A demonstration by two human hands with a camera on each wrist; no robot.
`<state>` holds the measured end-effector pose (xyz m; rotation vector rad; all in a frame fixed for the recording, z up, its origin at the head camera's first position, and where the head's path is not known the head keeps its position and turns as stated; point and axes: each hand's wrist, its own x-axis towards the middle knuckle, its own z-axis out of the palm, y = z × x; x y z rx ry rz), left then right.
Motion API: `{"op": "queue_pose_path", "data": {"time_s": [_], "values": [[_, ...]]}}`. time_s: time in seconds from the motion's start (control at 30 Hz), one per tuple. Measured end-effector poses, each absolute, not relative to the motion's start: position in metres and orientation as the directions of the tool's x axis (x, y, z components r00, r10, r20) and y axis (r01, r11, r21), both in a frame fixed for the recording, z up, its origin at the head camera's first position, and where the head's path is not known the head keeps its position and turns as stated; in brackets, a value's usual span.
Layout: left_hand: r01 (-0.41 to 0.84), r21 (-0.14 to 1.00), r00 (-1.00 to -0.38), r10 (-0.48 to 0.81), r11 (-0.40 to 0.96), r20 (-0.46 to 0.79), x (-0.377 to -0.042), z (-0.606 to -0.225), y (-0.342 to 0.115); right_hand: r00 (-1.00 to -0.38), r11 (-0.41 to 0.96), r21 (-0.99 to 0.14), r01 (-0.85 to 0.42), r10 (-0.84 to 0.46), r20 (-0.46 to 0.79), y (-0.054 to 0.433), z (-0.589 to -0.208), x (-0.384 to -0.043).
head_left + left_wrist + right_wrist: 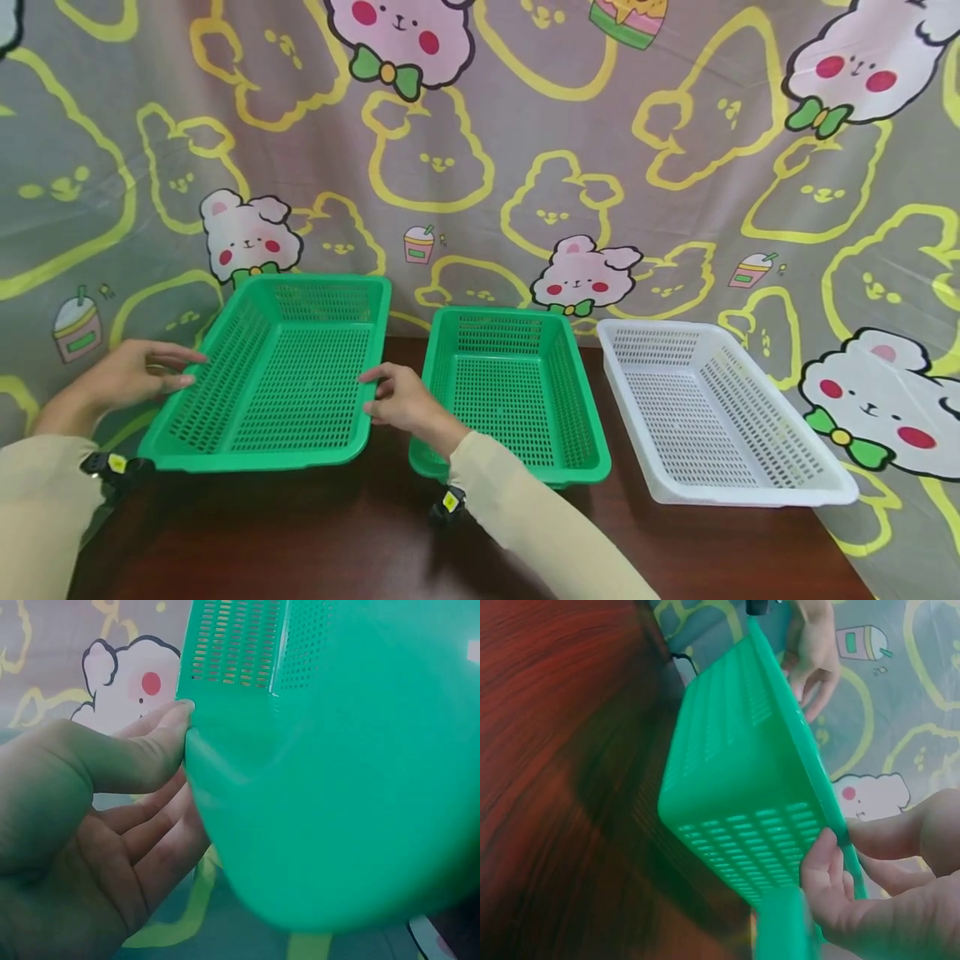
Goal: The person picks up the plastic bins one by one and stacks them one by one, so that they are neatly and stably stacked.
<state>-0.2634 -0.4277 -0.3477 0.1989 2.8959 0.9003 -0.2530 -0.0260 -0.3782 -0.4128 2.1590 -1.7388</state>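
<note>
Both hands are at the leftmost green plastic basket (255,459), a rectangular one with slotted walls and a perforated floor. My left hand (135,375) pinches its left rim; in the left wrist view the thumb (161,746) lies on the rim's upper side, with the other fingers behind. On the opposite side my right hand (408,402) grips the right rim between thumb and fingers, as the right wrist view also shows. The basket's outer wall (735,780) appears there, close over the dark table. Nothing lies inside the basket.
Just right of it stands a second green basket (517,477), its left edge partly behind my right hand. A white basket (757,495) sits angled farther right. All are on a dark red-brown wooden table (300,533), with a cartoon-print curtain (480,125) behind.
</note>
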Motion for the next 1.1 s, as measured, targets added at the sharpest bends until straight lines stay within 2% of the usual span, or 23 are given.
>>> {"op": "queue_pose_path", "data": {"time_s": [0.5, 0.73, 1.1], "values": [[0.151, 0.556, -0.981, 0.193, 0.817, -0.017, -0.258, -0.341, -0.416, -0.891, 0.237, -0.970, -0.048, -0.450, -0.066, -0.008, -0.370, -0.259], [0.143, 0.564, -0.982, 0.189, 0.813, -0.024, -0.254, -0.337, -0.412, -0.892, 0.205, -0.977, -0.060, -0.451, -0.040, 0.001, -0.368, -0.259], [0.200, 0.571, -0.972, 0.236, 0.796, 0.011, -0.254, -0.327, -0.404, -0.891, 0.189, -0.980, -0.057, -0.453, -0.036, 0.017, -0.357, -0.264]]}}
